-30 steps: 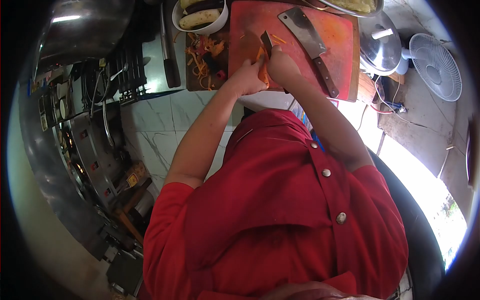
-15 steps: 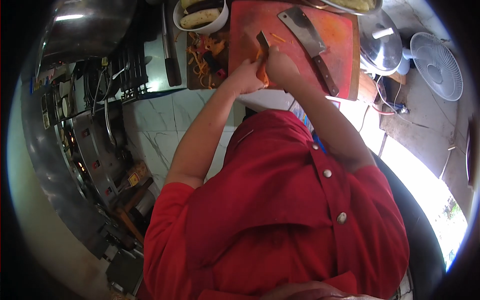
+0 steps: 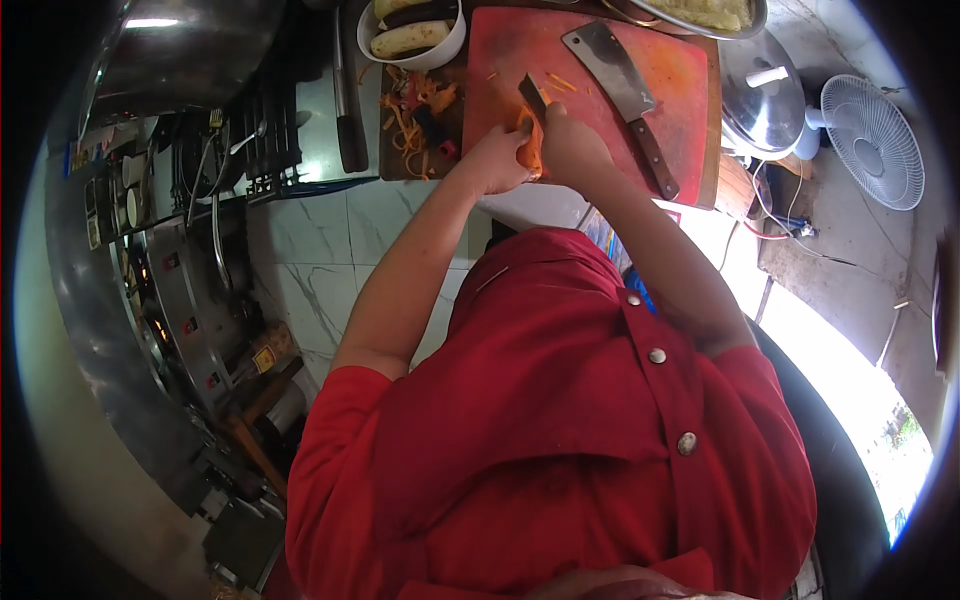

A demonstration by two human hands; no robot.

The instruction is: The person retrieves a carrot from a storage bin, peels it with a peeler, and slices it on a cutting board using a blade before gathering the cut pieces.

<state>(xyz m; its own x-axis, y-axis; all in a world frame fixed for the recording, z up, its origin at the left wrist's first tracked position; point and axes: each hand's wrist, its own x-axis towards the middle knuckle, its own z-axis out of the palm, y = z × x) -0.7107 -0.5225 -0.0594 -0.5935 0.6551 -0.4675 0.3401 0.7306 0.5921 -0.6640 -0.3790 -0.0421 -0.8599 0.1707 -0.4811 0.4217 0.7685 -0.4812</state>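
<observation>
My left hand (image 3: 498,160) grips an orange carrot (image 3: 531,150) at the near edge of the red cutting board (image 3: 675,80). Wrapped round a small knife, my right hand (image 3: 573,148) is close beside the carrot; the handle is hidden in my fingers. The dark blade (image 3: 535,95) points away from me, against or just over the carrot's far end; whether it touches cannot be told. A few thin carrot strips (image 3: 560,81) lie past the blade. A cleaver (image 3: 612,70) with a brown wooden handle rests flat on the board to the right.
Left of the board are carrot peelings (image 3: 405,125) and a dark tool (image 3: 432,128) with a red part. Behind them stands a white bowl (image 3: 440,52) of long vegetables. A lidded pot (image 3: 762,100) and a fan (image 3: 875,143) are at the right; stove burners are at the left.
More carrot strips lie on the board past the knife. More of the carrot shows between my hands, and the knife has shifted slightly. The whole view has moved a little.
</observation>
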